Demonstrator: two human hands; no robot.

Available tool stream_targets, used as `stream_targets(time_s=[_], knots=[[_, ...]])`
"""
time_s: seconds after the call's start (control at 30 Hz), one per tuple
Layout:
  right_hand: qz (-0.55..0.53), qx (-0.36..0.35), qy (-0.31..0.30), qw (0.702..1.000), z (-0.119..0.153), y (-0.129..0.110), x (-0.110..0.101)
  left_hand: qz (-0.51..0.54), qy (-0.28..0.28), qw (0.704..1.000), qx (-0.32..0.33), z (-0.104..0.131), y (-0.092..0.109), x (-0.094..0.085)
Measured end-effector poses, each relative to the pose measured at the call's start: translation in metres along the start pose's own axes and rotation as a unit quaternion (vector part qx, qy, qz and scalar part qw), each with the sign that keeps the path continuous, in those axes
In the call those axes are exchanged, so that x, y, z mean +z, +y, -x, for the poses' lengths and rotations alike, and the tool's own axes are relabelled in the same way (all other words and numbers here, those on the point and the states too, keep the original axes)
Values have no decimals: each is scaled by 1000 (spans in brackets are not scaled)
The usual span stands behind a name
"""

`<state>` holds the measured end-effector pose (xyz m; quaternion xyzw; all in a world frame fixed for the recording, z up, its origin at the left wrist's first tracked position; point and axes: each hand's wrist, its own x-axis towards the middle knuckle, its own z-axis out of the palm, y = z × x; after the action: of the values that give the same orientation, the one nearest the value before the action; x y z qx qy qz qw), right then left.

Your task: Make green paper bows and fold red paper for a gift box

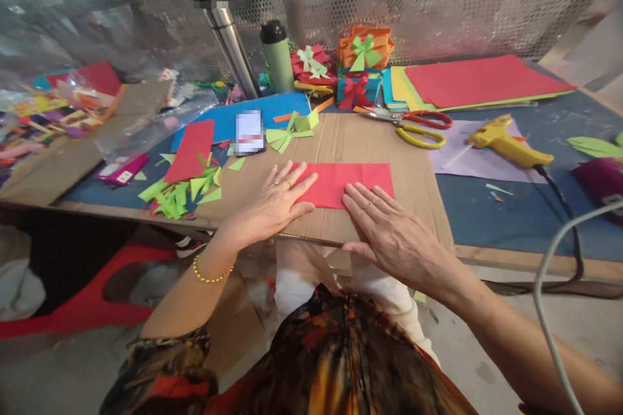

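A folded piece of red paper (335,183) lies flat on a sheet of brown cardboard (413,207) at the table's front edge. My left hand (282,198) rests on the paper's left end, palm down with fingers stretched out. Over the lower right part of the paper lies my right hand (384,220), flat, its fingers close together and its thumb apart. Both hands cover portions of the paper. Just beyond it, scissors (409,124) with red and yellow handles lie partly on the cardboard.
A yellow glue gun (506,141) sits on lilac paper at right, its cord hanging over the edge. Green scraps (178,198) and a phone (250,132) are at left. Behind stand a green bottle (278,58), paper boxes (365,52) and stacked red sheets (487,81). A grey cable (540,279) crosses the right side.
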<state>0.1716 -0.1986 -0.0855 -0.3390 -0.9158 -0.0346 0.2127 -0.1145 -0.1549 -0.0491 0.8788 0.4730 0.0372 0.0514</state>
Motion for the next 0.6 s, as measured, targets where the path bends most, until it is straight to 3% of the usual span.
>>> stream_targets(time_s=[0.07,0.13,0.27,0.37,0.47,0.6], knots=[[-3,2,4,1000,0,0,1,-30,52,997,-38,11,-2,-5],[-4,4,5,1000,0,-1,2,-48,114,992,-35,18,9,-6],[2,4,6,1000,1,0,3,-53,183,978,89,14,54,10],[20,-13,15,1000,1,1,3,-65,242,962,107,7,79,29],[36,-28,18,999,0,2,2,-74,256,960,84,7,87,40],[50,-30,22,998,-1,2,1,-119,261,956,55,16,82,38]])
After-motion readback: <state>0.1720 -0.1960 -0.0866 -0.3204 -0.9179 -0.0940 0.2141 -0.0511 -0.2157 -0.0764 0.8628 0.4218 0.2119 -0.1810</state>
